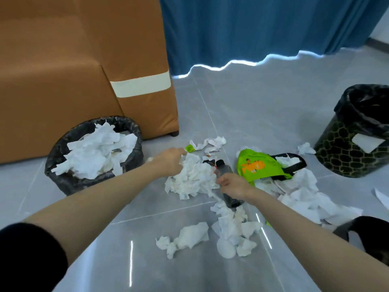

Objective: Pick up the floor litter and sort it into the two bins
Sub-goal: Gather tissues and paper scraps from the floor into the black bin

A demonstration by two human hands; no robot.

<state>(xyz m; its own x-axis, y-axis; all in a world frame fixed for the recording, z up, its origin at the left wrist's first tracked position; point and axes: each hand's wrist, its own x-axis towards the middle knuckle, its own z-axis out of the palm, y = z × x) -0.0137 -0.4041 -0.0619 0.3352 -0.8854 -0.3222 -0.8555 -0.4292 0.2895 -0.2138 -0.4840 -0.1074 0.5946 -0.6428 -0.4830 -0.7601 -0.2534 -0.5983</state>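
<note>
My left hand (169, 163) is closed on a big wad of white crumpled tissue (192, 179) above the floor. My right hand (234, 185) grips a dark bottle (226, 172) with a black cap, held tilted just right of the wad. A bin (63, 175) lined with a black bag stands at the left, heaped with white tissue. A second bin (345, 152), black with a gold pattern and a black liner, stands at the right. A green snack bag (257, 167) lies behind my right hand.
Crumpled tissues (190, 236) lie scattered on the grey tile floor in front and to the right (305, 197). An orange sofa (80, 66) stands behind the left bin. Blue curtains (263, 28) hang at the back. A dark object (366, 230) sits at the lower right.
</note>
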